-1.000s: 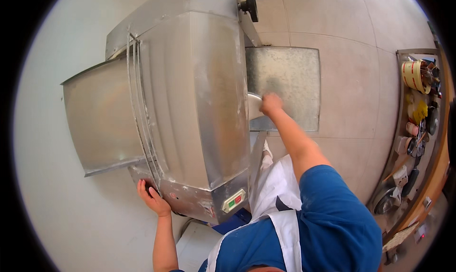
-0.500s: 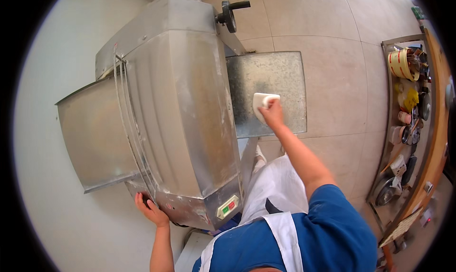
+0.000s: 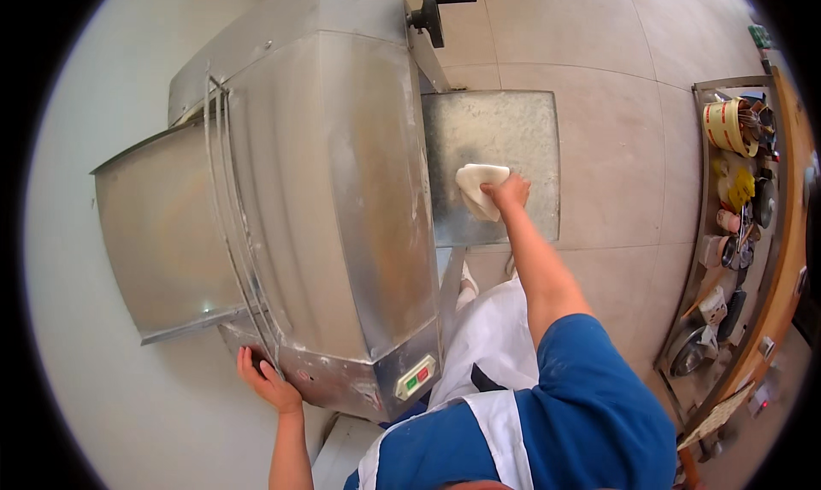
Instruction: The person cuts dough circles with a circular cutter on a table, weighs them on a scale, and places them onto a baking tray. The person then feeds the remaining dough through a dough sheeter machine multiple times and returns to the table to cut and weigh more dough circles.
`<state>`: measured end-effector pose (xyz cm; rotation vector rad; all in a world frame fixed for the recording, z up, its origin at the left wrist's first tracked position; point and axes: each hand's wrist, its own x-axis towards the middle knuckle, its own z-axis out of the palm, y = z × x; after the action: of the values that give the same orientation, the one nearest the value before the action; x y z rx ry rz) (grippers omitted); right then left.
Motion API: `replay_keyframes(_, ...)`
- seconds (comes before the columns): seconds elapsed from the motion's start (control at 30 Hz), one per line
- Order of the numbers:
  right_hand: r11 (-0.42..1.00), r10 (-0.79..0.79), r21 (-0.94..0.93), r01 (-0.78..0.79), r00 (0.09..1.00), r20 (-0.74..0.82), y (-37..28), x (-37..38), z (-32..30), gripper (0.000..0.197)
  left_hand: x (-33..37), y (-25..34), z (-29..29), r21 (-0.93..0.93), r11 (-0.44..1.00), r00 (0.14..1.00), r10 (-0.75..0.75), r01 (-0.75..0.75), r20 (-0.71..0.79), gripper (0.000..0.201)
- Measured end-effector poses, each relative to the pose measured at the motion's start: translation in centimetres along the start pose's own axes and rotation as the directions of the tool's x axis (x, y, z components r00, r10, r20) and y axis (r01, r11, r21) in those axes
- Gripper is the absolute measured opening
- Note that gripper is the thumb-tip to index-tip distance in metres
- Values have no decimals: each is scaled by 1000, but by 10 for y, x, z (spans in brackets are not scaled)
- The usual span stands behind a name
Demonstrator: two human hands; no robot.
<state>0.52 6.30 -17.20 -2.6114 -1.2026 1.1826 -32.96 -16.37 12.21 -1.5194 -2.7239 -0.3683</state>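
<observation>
A large metal dough-rolling machine [image 3: 291,199] stands in front of me and to my left. Over its right-hand metal tray [image 3: 530,122], my right hand [image 3: 508,191] grips a folded, flat piece of white dough [image 3: 479,186] by its right edge. The dough hangs toward the machine side, over the tray's middle; I cannot tell whether it touches the metal. At the machine's near left corner rests my left hand [image 3: 272,390], fingers apart and holding nothing. Thin metal rods [image 3: 224,191] run along the machine just beyond it.
A switch box [image 3: 416,377] with a green and a red button sits on the machine's near face. A black crank handle [image 3: 436,15] sticks out at the far end. Another curved tray [image 3: 162,242] spreads leftward. Right, a wooden-topped shelf [image 3: 791,148] holds tubs, pans and utensils.
My right hand has shifted slightly right, and the dough shows broader and more spread. The view has moved a little; my left hand stays at the machine's corner.
</observation>
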Motion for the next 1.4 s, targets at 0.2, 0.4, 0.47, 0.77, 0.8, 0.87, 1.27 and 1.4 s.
replay_keyframes(0.2, 736, -215, 669, 110, 974, 77, 2, -48, -24, 48, -1, -12, 4, -12, 997, 994, 71, -72, -83, 32)
replay_keyframes(0.4, 54, -816, 857, -513, 472, 334, -27, -143, -102, 32, 0, -26, 22, 42, 984, 974, 179, -175, -139, 33)
replay_keyframes(0.47, 247, -729, 909, -336, 553, 402, -51, -165, -85, 24, 2, -41, 38, 116, 957, 930, 288, -267, -230, 33)
replay_keyframes(0.77, 322, -874, 816, 480, 482, 62, -52, -266, -163, 43, 29, 109, -36, -581, 518, 709, 690, -628, -150, 67)
replay_keyframes(0.8, 261, -924, 811, 524, 378, 53, -52, -272, -166, 45, 31, 128, -38, -735, 422, 678, 732, -530, -69, 69)
replay_keyframes(0.87, 184, -959, 762, 621, 283, 2, -54, -282, -171, 47, 35, 149, -27, -856, 420, 552, 809, -302, 202, 72)
replay_keyframes(1.27, 406, -788, 619, 672, 601, -134, 1, -295, -210, 39, 36, 172, 16, -724, 682, 520, 656, -100, 547, 39)
replay_keyframes(1.4, 395, -847, 514, 761, 519, -117, -22, -295, -215, 38, 10, 180, -14, -976, 166, 551, 806, 141, 217, 36)
